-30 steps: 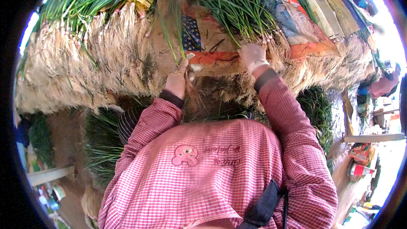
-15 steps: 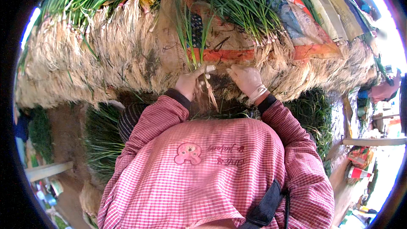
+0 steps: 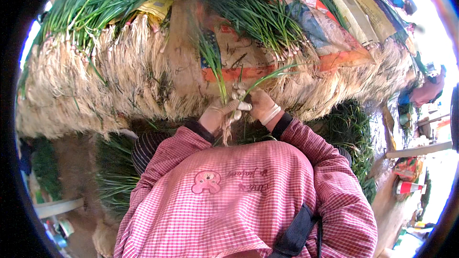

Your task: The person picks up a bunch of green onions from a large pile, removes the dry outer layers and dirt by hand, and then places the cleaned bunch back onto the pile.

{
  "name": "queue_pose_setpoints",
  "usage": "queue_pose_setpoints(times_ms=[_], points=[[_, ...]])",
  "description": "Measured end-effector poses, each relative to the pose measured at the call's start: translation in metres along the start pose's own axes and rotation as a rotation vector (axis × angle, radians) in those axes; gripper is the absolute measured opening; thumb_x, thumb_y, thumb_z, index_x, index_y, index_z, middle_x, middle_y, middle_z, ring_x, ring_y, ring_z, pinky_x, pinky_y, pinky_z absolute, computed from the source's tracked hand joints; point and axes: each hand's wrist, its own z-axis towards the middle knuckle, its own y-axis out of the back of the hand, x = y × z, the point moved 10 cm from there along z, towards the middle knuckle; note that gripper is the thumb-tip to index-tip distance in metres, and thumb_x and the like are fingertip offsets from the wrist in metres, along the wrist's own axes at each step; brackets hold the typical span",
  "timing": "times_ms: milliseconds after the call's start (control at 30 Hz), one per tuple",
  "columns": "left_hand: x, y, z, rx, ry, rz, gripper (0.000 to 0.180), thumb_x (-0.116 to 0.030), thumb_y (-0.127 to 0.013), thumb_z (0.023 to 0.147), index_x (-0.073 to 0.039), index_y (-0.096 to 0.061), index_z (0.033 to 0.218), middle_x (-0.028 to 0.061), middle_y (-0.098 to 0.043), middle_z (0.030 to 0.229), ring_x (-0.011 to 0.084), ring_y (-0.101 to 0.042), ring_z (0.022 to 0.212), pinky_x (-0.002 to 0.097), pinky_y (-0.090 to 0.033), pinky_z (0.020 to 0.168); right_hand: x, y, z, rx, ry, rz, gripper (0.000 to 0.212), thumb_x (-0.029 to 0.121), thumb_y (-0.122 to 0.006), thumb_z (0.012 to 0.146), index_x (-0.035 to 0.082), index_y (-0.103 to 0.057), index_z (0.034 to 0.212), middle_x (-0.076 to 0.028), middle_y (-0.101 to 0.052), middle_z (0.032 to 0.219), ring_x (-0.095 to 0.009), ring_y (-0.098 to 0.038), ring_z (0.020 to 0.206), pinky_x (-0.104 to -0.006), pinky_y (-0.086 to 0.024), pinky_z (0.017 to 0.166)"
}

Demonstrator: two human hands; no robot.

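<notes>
In the middle, just in front of the root-covered bench edge, my left hand (image 3: 217,113) is closed round a few spring onions (image 3: 218,74). Their green leaves point up and away, white bulbs stick out by my thumb, and pale roots (image 3: 226,133) hang below. My right hand (image 3: 263,105), in a thin whitish glove, meets it from the right with fingers bent against the bulbs. One spring onion (image 3: 270,76) leans out to the right from between the hands, pinched by my right fingers. The right fingertips are partly hidden.
Piled spring onions (image 3: 95,2) lie at the far left, their long roots (image 3: 95,86) draping over the front. Another bunch (image 3: 272,24) rests on a printed sack (image 3: 244,52). More sacks (image 3: 363,9) lie at far right. Greens (image 3: 351,138) stand below the bench; a traffic cone (image 3: 409,188) lies right.
My right hand has moved left, from apart to touching the spring onions at my left hand. One stalk now slants rightward. The whole view has shifted slightly.
</notes>
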Motion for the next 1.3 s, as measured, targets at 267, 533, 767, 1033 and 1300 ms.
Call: queue_pose_setpoints(times_ms=[267, 533, 767, 1033, 1300], points=[[-0.045, -0.006, -0.022, 0.142, -0.136, -0.194, 0.053, -0.026, -0.063, 0.095, -0.002, -0.045, 0.138, 0.0037, -0.063, 0.085, 0.0098, -0.052, 0.062, 0.0264, -0.042, 0.061, 0.043, -0.002, -0.021, 0.062, 0.093, -1.515, 0.036, 0.033, -0.054, 0.098, 0.003, -0.061, 0.115, -0.012, -0.069, 0.087, -0.024, -0.066, 0.077, -0.0355, -0.052, 0.062], [-0.053, 0.082, 0.004, -0.174, -0.204, -0.358, 0.045, -0.034, -0.059, 0.098, -0.007, -0.051, 0.132, 0.0031, -0.059, 0.083, 0.0115, -0.049, 0.054, 0.021, -0.037, 0.046, 0.197, 0.012, 0.035, -0.831, 0.103, -2.663, 0.022, 0.026, -0.059, 0.09, 0.009, -0.069, 0.1, -0.011, -0.069, 0.076, -0.029, -0.07, 0.074, -0.0417, -0.055, 0.06], [-0.021, 0.102, 0.01, -0.407, -0.236, 0.45, 0.02, -0.025, -0.066, 0.095, -0.01, -0.065, 0.107, 0.0055, -0.071, 0.098, 0.0124, -0.067, 0.085, 0.0236, -0.047, 0.059, 0.034, -0.122, -0.024, 0.02, 0.523, -2.388, 0.023, 0.032, -0.055, 0.095, 0.014, -0.062, 0.106, -0.014, -0.067, 0.078, -0.035, -0.067, 0.069, -0.0464, -0.053, 0.057], [-0.036, 0.041, -0.005, -0.313, -0.188, 0.086, 0.021, -0.014, -0.067, 0.093, -0.004, -0.064, 0.111, 0.0058, -0.07, 0.092, 0.0161, -0.069, 0.075, 0.0272, -0.055, 0.058, 0.078, -0.124, -0.005, -0.07, 0.427, -1.657, 0.028, 0.032, -0.065, 0.092, 0.007, -0.062, 0.105, -0.014, -0.066, 0.092, -0.028, -0.065, 0.088, -0.0392, -0.051, 0.076], [-0.022, 0.067, -0.013, -0.309, 0.015, 0.076, 0.03, -0.029, -0.064, 0.095, -0.005, -0.065, 0.113, 0.004, -0.069, 0.089, 0.0137, -0.064, 0.067, 0.0292, -0.054, 0.057, 0.105, -0.054, -0.013, -0.258, 0.445, -1.245, 0.03, 0.035, -0.056, 0.097, 0.006, -0.06, 0.101, -0.011, -0.062, 0.086, -0.017, -0.063, 0.076, -0.0368, -0.052, 0.068]])
